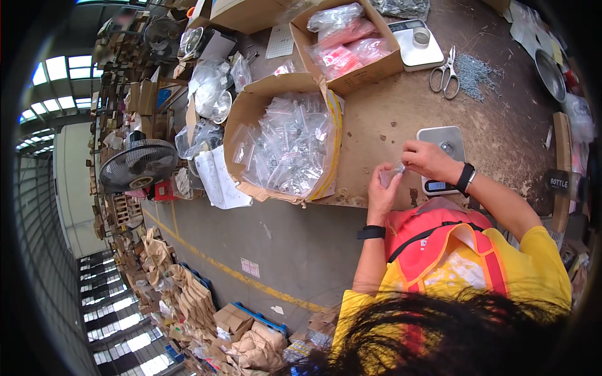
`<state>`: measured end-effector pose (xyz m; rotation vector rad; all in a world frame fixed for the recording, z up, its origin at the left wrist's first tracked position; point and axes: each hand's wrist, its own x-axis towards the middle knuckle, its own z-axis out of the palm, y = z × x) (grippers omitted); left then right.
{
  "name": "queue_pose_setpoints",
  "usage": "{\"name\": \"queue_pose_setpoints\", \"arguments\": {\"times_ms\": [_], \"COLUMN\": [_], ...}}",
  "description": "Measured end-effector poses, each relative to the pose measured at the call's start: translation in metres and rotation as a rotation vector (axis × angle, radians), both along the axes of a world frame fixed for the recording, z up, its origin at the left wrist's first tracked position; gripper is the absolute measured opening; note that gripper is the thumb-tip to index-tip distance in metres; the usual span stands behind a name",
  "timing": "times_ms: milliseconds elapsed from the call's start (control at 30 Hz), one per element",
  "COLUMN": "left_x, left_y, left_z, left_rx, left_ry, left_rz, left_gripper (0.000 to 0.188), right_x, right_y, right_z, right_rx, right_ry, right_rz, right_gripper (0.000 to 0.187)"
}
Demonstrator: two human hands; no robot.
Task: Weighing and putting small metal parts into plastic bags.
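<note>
My left hand point(382, 191) and my right hand point(431, 160) meet in front of me, fingers closed on a small clear plastic bag point(397, 168). Its contents are too small to make out. Partly behind my right hand lies a small digital scale point(456, 139) with a metal item on its plate and a lit display. To the left stands an open cardboard box point(235, 141) full of clear zip bags point(285, 141) that seem to hold small metal parts. A loose pile of small metal pieces point(475, 76) lies beyond the scale, beside scissors point(446, 78).
Farther back are a box point(392, 62) of red and clear bags and a white scale point(421, 57) bearing a roll of tape. A round metal dish point(550, 75) sits at right. Papers point(222, 178) hang at the table's left edge, near a fan point(139, 164).
</note>
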<state>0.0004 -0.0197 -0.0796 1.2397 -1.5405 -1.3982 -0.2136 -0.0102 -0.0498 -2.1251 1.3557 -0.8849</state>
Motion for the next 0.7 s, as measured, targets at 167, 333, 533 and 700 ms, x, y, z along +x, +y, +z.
{"name": "queue_pose_setpoints", "arguments": {"times_ms": [167, 333, 533, 700], "left_x": [0.005, 0.002, 0.008, 0.008], "left_y": [0.000, -0.004, -0.007, -0.008], "left_z": [-0.010, -0.012, -0.009, -0.006], "left_rx": [0.135, 0.135, 0.180, 0.147], "left_ry": [-0.013, -0.001, 0.023, -0.022], "left_rz": [0.036, 0.017, 0.014, 0.016], "left_gripper": [0.012, 0.010, 0.010, 0.011], "right_x": [-0.001, -0.003, -0.014, -0.011], "right_y": [-0.002, -0.004, -0.009, -0.006], "right_z": [0.010, 0.009, 0.010, -0.003], "right_rx": [0.125, 0.074, 0.180, 0.245], "right_ry": [-0.110, 0.076, 0.006, -0.225], "right_rz": [-0.027, 0.069, 0.012, -0.089], "right_gripper": [0.022, 0.020, 0.016, 0.015]}}
